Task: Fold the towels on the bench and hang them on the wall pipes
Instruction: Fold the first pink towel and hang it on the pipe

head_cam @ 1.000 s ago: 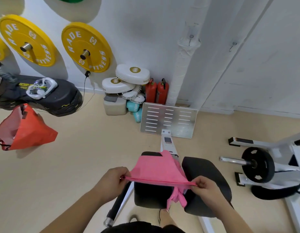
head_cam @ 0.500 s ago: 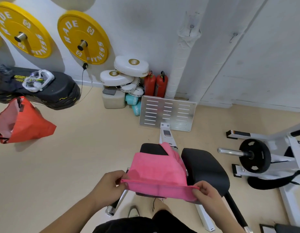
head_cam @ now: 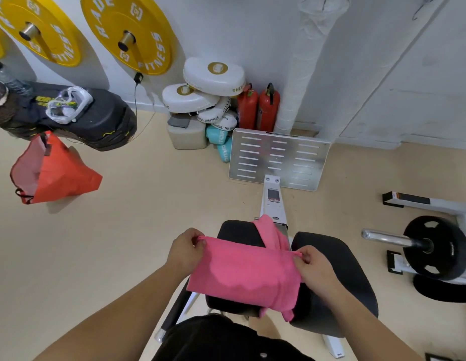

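A pink towel (head_cam: 243,274) hangs folded between my two hands above the black padded bench (head_cam: 338,277). My left hand (head_cam: 183,252) pinches its top left corner and my right hand (head_cam: 314,267) pinches the top right corner. More pink towel cloth (head_cam: 271,231) lies bunched on the bench behind the held one, between the two black pads. A white wrapped wall pipe (head_cam: 302,71) runs up the wall at the back.
A metal footplate (head_cam: 278,158) stands at the bench's far end. White pads and two red extinguishers (head_cam: 258,108) sit by the wall. A weight plate on a bar (head_cam: 435,247) lies right. An orange bag (head_cam: 52,170) hangs left under a black pad (head_cam: 96,118).
The towel's held edge has been lifted and pulled toward me, so the folded cloth now hangs down in front instead of sloping back onto the bench. Both hands kept their grip.
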`<state>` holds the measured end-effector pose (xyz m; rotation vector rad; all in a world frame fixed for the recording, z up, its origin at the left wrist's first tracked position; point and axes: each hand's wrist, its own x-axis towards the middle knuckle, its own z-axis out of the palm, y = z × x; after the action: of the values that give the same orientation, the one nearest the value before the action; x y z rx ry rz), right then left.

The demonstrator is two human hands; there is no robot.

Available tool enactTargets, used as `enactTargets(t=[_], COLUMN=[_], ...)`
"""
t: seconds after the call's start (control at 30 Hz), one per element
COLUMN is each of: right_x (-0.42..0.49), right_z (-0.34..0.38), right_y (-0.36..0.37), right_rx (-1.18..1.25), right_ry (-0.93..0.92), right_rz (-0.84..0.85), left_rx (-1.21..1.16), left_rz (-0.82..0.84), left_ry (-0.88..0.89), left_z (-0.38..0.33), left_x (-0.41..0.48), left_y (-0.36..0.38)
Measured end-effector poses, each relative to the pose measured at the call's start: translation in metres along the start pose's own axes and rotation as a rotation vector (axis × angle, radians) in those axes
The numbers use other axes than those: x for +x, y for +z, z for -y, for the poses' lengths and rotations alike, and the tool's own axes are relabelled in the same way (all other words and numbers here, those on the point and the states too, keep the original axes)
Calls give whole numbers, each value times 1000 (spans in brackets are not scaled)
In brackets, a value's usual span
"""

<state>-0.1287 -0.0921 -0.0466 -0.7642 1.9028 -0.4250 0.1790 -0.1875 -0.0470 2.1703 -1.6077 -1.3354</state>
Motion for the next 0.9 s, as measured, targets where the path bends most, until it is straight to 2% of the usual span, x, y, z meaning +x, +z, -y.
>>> enactTargets(t=[0.1, 0.27, 0.33, 0.43, 0.53, 0.6, 0.7, 0.8, 0.9], right_x=[14, 25, 24, 11, -6, -11, -10, -12, -13], right_z=[-8, -9, -3, 9, 13, 12, 14, 17, 22], right_y=[3, 11, 15, 27, 45, 55, 62, 73, 88], right_rx=[-113, -282, -479, -665, -751, -755, -758, -833, -955], right_ry=[23, -72, -201, -354, -374, -359, -377, -474, -570], right_rz=[22, 22, 57, 279, 444, 431, 371, 336, 192], left_rx=[33, 94, 7, -116, -311, -437, -559, -633, -471], left_rz=[5, 211, 222, 141, 240, 306, 304, 203, 58], left_ry=[-91, -327, -358, -366, -518, -601, -576, -489, -360], left_z=[0, 16, 22, 32, 35, 31, 21, 13, 9], left_x=[12, 12, 4, -4, -9, -15, -24, -31, -39], left_y=[6, 18, 22, 22, 10, 2, -9, -24, -40])
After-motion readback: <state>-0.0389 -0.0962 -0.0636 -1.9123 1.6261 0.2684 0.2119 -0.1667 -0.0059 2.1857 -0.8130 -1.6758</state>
